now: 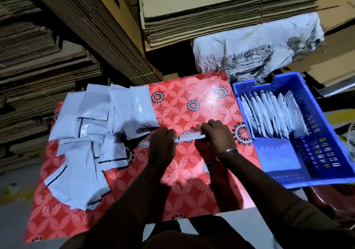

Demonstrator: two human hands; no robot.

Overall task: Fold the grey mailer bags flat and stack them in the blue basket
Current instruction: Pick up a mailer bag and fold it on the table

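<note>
Red floral tablecloth (192,191) carries everything; blue basket (330,133) sits at its right edge, holding a leaning row of folded bags (272,114) in the far half, near half of the floor bare; loose pile of unfolded grey mailers (92,125) sprawls left of the basket, across the cloth's left side.

Current mailer bag (189,137) is a narrow folded strip, held just above the cloth, left of the basket and right of the pile; left hand (163,145) pinches its left end, right hand (217,137) grips its right end; both hands clamped on it, close together. Fold count unclear, the strip is mostly hidden by fingers; probably 2 or more.

Risks: slick plastic likely springs open if either pinch relaxes before it lands in the basket; row leans, so a careless insert could topple it toward the bare half; a forearm sweeping back could drag pile bags off the cloth's left edge.
</note>
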